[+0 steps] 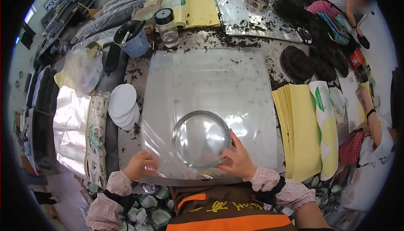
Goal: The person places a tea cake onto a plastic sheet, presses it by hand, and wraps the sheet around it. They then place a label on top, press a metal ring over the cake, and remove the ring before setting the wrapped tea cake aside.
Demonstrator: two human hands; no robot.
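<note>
A clear round glass bowl (201,139) sits near the front edge of a large transparent plastic sheet (210,84) spread on the table. My right hand (238,160) rests against the bowl's right rim, fingers curled on it. At the sheet's front left corner my left hand (140,164) presses down on the plastic, just left of the bowl. Both wrists wear patterned pink sleeve covers.
A stack of white round discs (123,105) lies left of the sheet. Yellow paper stacks (299,126) lie right, with printed wrappers (328,130). Behind are a blue cup (134,39), a jar (167,26), dark pressed cakes (296,63) and loose crumbs. Another person's arm (372,121) is at right.
</note>
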